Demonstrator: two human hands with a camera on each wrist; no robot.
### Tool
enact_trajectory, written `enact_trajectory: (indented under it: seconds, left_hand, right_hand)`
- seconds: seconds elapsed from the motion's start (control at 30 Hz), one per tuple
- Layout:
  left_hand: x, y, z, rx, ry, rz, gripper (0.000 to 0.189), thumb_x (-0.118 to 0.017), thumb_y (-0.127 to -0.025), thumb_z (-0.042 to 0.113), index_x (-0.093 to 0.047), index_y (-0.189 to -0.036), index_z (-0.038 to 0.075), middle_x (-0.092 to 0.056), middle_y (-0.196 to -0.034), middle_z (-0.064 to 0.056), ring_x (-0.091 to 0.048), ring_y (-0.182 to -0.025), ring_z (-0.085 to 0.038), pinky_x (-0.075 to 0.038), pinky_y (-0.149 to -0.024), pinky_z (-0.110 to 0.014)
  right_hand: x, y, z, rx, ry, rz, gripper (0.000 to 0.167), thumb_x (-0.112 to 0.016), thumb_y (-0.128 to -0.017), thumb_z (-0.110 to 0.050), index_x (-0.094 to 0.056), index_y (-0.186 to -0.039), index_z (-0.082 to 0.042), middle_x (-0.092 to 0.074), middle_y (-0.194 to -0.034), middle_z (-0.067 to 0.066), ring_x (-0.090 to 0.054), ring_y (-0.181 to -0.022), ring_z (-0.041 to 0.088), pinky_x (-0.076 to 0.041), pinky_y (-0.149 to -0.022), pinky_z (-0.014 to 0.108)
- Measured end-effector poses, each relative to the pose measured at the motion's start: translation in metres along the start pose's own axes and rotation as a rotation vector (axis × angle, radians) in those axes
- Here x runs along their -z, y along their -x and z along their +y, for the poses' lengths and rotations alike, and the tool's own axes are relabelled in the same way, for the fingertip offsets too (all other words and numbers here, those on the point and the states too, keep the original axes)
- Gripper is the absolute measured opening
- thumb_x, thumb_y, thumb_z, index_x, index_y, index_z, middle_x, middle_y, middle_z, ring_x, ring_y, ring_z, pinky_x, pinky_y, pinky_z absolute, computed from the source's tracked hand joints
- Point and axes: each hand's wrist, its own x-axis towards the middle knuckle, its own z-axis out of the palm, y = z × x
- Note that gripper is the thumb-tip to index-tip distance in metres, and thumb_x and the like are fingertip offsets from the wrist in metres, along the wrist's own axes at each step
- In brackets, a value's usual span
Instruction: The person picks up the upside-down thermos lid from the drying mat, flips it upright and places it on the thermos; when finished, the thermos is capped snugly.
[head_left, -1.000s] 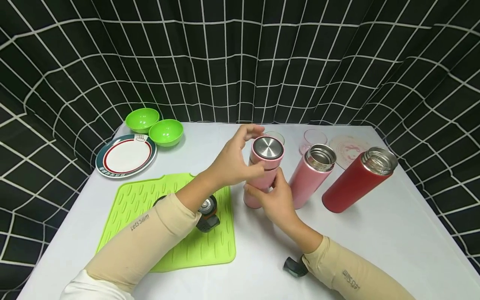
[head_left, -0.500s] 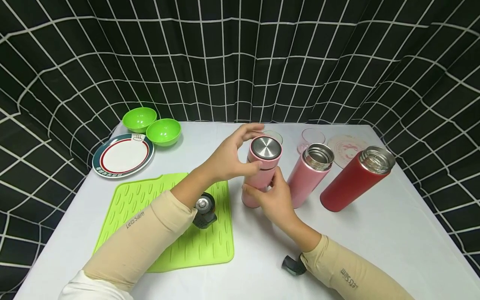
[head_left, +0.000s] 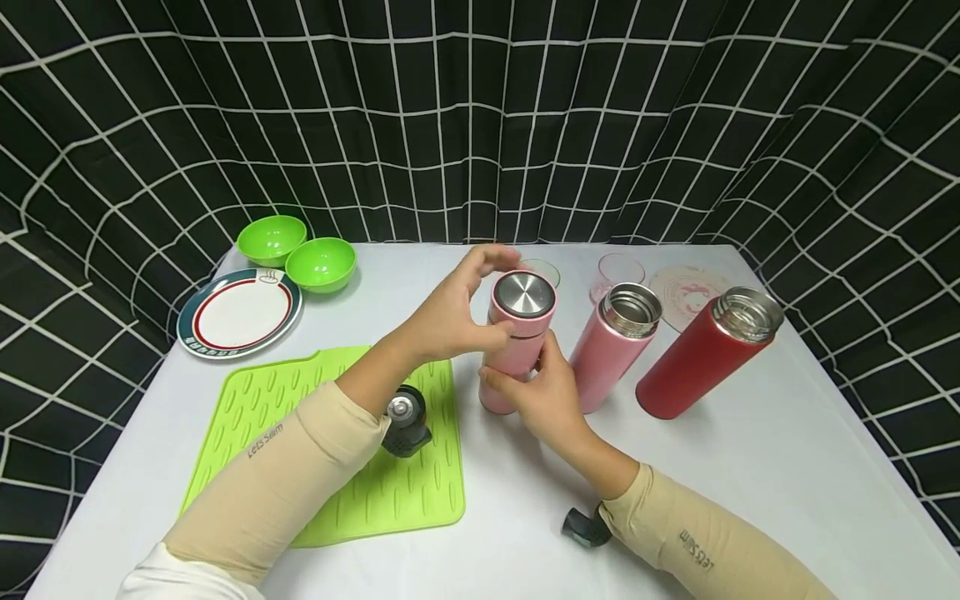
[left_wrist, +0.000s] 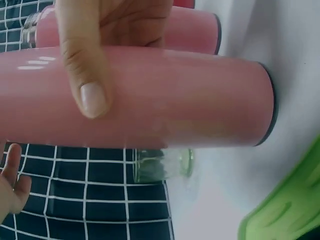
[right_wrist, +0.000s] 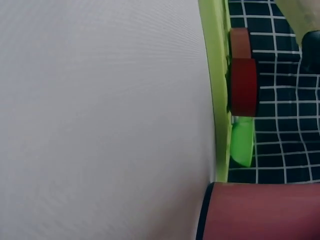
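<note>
A pink thermos (head_left: 517, 354) with a steel-topped lid (head_left: 525, 295) stands upright on the white table. My left hand (head_left: 453, 312) is around the lid, thumb on its near side and fingers behind it, partly hidden. Lower down, my right hand (head_left: 547, 392) grips the body; in the left wrist view its thumb (left_wrist: 90, 85) lies across the pink wall. To the right are a second pink thermos (head_left: 603, 358) and a red thermos (head_left: 693, 367), both lidless with bare steel necks. The right wrist view catches the base of the held thermos (right_wrist: 265, 212).
A green drying mat (head_left: 405, 492) lies under my left forearm; a red lid (right_wrist: 244, 87) and a pink lid (right_wrist: 240, 42) show beside it. Two green bowls (head_left: 321, 265) and a rimmed plate (head_left: 240, 312) sit at back left. Glasses (head_left: 621, 271) and a patterned disc (head_left: 686, 292) stand behind the thermoses.
The whole head view has drifted slightly, so everything sits a little further left in it. Both hands keep about the same places on the thermos.
</note>
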Motion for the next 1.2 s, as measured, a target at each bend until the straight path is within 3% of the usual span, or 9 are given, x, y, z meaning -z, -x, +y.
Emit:
enact_trajectory:
  seconds: [0.13,0.37,0.53,0.63,0.7,0.83,0.97,1.07,1.2]
  left_hand:
    - [0.001,0.001,-0.001,-0.002,-0.028,-0.019,0.086,-0.082,-0.069,0.023,-0.034,-0.138,0.006,-0.044,-0.136,-0.003,-0.039,-0.127,-0.012,-0.03,-0.108,-0.045]
    - [0.004,0.001,-0.004,-0.002,0.004,-0.032,0.081,-0.08,-0.072,0.019,-0.034,-0.137,0.005,-0.048,-0.133,-0.007,-0.041,-0.126,-0.016,-0.03,-0.108,-0.042]
    - [0.001,0.002,-0.004,0.022,0.013,-0.012,0.085,-0.083,-0.069,0.021,-0.03,-0.134,0.008,-0.043,-0.131,-0.006,-0.04,-0.123,-0.017,-0.032,-0.106,-0.043]
    - [-0.003,0.002,-0.003,0.038,-0.042,0.032,0.084,-0.088,-0.067,0.026,-0.033,-0.129,0.01,-0.045,-0.125,-0.003,-0.043,-0.118,-0.015,-0.036,-0.101,-0.038]
    - [-0.004,0.002,-0.004,0.037,-0.028,0.055,0.074,-0.087,-0.07,0.021,-0.041,-0.127,0.008,-0.051,-0.124,-0.004,-0.047,-0.117,-0.015,-0.038,-0.102,-0.037]
    - [-0.005,0.002,-0.004,0.041,-0.033,0.03,0.077,-0.086,-0.069,0.021,-0.041,-0.129,0.007,-0.047,-0.13,-0.004,-0.043,-0.123,-0.014,-0.032,-0.107,-0.039]
    - [-0.005,0.0,-0.004,0.068,-0.091,0.04,0.075,-0.09,-0.067,0.027,-0.048,-0.127,0.01,-0.053,-0.125,0.003,-0.047,-0.121,-0.01,-0.036,-0.105,-0.035]
    - [-0.005,-0.001,-0.005,0.073,-0.036,0.035,0.071,-0.088,-0.068,0.017,-0.051,-0.128,0.008,-0.057,-0.124,0.001,-0.051,-0.12,-0.013,-0.037,-0.105,-0.035]
    - [-0.008,0.0,-0.006,0.092,-0.015,0.037,0.074,-0.089,-0.068,0.022,-0.047,-0.127,0.009,-0.054,-0.124,0.001,-0.051,-0.116,-0.013,-0.039,-0.102,-0.034]
  right_hand:
    - [0.001,0.0,0.0,0.018,0.002,0.003,0.066,-0.087,-0.074,-0.02,-0.049,-0.128,-0.014,-0.061,-0.118,0.002,-0.057,-0.11,0.018,-0.043,-0.096,0.041]
    - [0.0,0.0,0.002,0.011,0.015,-0.004,0.065,-0.087,-0.075,-0.021,-0.049,-0.127,-0.016,-0.061,-0.119,0.002,-0.057,-0.11,0.017,-0.043,-0.098,0.039]
    - [-0.001,0.0,0.0,-0.009,0.018,-0.01,0.066,-0.087,-0.075,-0.019,-0.048,-0.129,-0.014,-0.061,-0.12,0.005,-0.056,-0.112,0.019,-0.042,-0.098,0.04]
    - [0.001,0.004,-0.012,-0.022,-0.005,-0.015,0.065,-0.085,-0.077,-0.013,-0.047,-0.13,-0.009,-0.06,-0.121,0.009,-0.055,-0.113,0.023,-0.041,-0.099,0.041]
    - [0.002,0.006,-0.023,-0.024,-0.018,-0.013,0.065,-0.084,-0.077,-0.009,-0.047,-0.13,-0.006,-0.06,-0.121,0.012,-0.056,-0.113,0.025,-0.041,-0.1,0.041]
    - [0.005,0.01,-0.038,-0.029,-0.024,-0.013,0.062,-0.081,-0.077,-0.003,-0.047,-0.128,-0.003,-0.06,-0.12,0.014,-0.055,-0.113,0.025,-0.04,-0.1,0.041]
    - [0.006,0.011,-0.04,-0.013,-0.042,-0.003,0.06,-0.081,-0.077,-0.001,-0.048,-0.127,-0.002,-0.06,-0.12,0.014,-0.055,-0.112,0.026,-0.041,-0.099,0.043]
    - [0.005,0.011,-0.038,-0.006,-0.054,0.007,0.06,-0.082,-0.076,-0.003,-0.05,-0.127,-0.003,-0.061,-0.119,0.014,-0.056,-0.112,0.026,-0.041,-0.098,0.043]
    - [0.004,0.01,-0.036,-0.009,-0.045,0.007,0.059,-0.083,-0.076,-0.005,-0.051,-0.126,-0.004,-0.062,-0.118,0.013,-0.056,-0.111,0.025,-0.041,-0.098,0.042]
